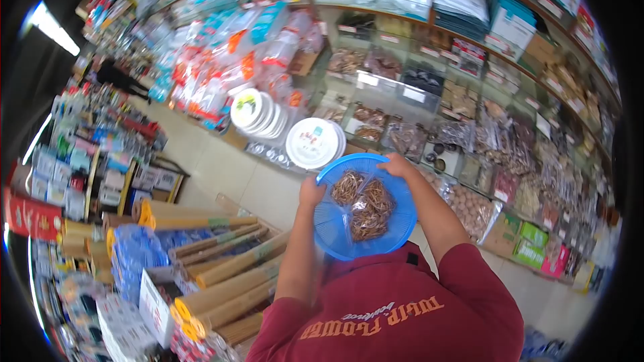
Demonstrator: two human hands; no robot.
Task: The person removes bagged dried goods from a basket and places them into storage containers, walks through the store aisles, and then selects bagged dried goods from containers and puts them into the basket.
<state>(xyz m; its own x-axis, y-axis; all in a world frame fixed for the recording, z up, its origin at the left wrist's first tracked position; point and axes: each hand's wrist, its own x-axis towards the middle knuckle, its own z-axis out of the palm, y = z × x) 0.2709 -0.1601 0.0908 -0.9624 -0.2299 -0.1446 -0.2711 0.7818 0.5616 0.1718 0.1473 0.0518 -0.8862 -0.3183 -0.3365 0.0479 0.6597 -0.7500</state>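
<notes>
A round blue plastic basket (400, 218) is held in front of my body between both hands. My left hand (312, 194) grips its rim on the left side. At the upper right of the rim, my right hand (398, 166) is closed on it too. Inside lie clear bags of dried brown, twig-like pieces (372, 211); their exact kind cannot be made out. The basket tilts toward me, so its inside shows. Fingers of both hands are partly hidden behind the rim.
Stacks of white round lidded containers (314, 142) stand just beyond the basket. Glass compartments of packaged dried goods (406, 135) fill the right side. Yellowish-brown rolls (228, 288) and blue-wrapped packs (134, 261) lie at lower left. Tiled floor (235, 171) shows between the displays.
</notes>
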